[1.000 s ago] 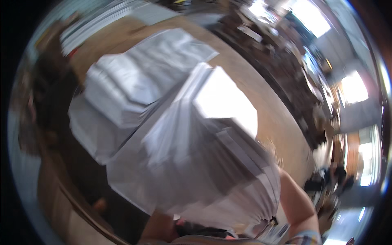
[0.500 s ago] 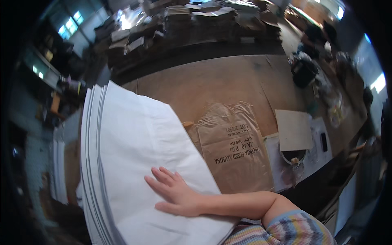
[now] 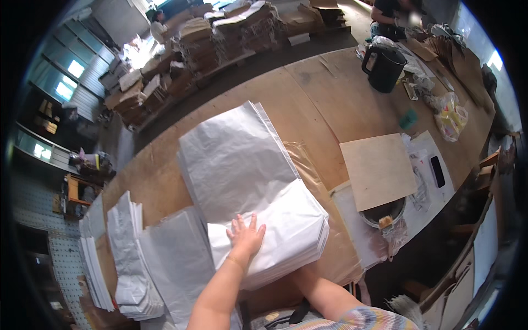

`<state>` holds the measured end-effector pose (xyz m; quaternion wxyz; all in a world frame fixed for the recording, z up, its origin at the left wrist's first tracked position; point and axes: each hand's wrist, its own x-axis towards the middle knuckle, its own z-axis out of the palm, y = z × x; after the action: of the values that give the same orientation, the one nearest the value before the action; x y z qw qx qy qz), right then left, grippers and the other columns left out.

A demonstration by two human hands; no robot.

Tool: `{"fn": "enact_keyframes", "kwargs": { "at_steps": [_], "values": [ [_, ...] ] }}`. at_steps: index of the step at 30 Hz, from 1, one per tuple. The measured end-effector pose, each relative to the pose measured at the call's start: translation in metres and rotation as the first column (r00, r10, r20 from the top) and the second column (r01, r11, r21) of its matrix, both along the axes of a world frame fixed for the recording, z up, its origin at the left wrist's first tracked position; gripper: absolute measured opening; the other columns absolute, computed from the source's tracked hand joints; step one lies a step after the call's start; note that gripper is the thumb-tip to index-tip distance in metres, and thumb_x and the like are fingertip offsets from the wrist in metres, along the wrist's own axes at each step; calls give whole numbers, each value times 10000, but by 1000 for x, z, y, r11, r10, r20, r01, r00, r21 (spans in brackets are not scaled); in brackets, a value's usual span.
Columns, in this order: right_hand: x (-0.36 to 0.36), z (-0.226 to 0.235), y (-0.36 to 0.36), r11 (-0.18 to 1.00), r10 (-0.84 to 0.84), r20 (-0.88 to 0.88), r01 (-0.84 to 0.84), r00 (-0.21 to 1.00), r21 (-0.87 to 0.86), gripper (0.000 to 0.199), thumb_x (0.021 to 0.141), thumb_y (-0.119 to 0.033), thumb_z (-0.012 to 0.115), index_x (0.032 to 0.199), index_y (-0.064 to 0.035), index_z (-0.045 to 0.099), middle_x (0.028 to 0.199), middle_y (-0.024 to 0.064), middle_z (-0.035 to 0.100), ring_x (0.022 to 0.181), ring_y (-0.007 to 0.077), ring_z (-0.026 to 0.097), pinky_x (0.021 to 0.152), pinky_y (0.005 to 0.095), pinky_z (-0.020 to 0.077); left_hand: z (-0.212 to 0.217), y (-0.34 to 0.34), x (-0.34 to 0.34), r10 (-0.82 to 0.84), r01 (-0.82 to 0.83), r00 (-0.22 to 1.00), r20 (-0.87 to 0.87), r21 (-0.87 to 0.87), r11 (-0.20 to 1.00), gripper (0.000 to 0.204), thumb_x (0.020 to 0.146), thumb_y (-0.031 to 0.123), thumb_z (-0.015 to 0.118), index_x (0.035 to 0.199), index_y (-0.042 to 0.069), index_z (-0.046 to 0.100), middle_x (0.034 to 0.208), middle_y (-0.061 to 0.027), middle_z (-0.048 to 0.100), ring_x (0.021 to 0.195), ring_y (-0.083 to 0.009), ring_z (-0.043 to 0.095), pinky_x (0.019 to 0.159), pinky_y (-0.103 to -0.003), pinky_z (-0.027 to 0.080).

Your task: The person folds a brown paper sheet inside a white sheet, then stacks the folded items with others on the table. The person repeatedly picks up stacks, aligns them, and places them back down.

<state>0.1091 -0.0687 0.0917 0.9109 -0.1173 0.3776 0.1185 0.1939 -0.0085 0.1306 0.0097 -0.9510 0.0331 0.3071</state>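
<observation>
A thick stack of white paper-like bags or sheets (image 3: 242,148) lies across the middle of the table. Its near end is folded or bent, with many layered edges facing me. My left hand (image 3: 246,236) rests on top of it, fingers spread. My right forearm (image 3: 324,291) reaches beneath the stack's near right edge; the right hand itself is hidden there. Under the stack's right side shows part of a brown bag (image 3: 342,250). Another white stack (image 3: 179,253) lies just to the left, partly covered.
More white stacks (image 3: 127,253) lie at the left. To the right, a tan board (image 3: 379,170) covers part of a round bowl (image 3: 399,212), beside a phone (image 3: 437,171). Farther back stands a black jug (image 3: 383,69). A person (image 3: 393,19) is at the far right.
The white stack, earlier raised and tilted at the left, now lies over the brown bag. My left hand has come into view on it; my right hand has gone from its top to underneath.
</observation>
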Motion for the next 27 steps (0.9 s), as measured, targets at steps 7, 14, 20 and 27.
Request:
{"fn": "enact_keyframes", "kwargs": {
  "at_steps": [7,14,20,27],
  "values": [
    [-128,-94,-225,616,416,-224,-455,881,-643,308,851,-257,476,998,-7,582,916,95,601,822,168,579,743,307,470,3,77,-37,76,-49,976,203,-137,989,723,805,494,518,1358,90,288,1397,-219,242,1299,-371,204,1041,-496,184],
    [84,50,-203,-98,734,-489,-639,472,-763,616,743,-464,636,1103,27,540,1041,161,595,968,222,562,840,309,418,-8,145,-61,595,-786,345,-726,-570,-240,667,752,226,686,1259,-36,340,1190,-170,474,1063,-250,494,885,-352,424],
    [60,10,-172,-325,691,-467,-340,551,-883,843,668,-505,688,1258,19,393,1097,217,571,1024,312,554,880,324,418,-11,143,-83,639,-660,547,-541,-748,-68,656,736,122,681,1271,-35,335,1176,-169,490,1069,-254,493,910,-344,403],
    [27,34,-95,-750,640,-602,217,477,-625,464,811,-337,514,1090,34,496,1185,207,472,1116,320,437,970,428,300,33,101,-69,131,-68,869,477,-149,987,705,779,357,589,1356,85,288,1387,-207,262,1293,-319,246,1055,-493,156]
  ]
}}
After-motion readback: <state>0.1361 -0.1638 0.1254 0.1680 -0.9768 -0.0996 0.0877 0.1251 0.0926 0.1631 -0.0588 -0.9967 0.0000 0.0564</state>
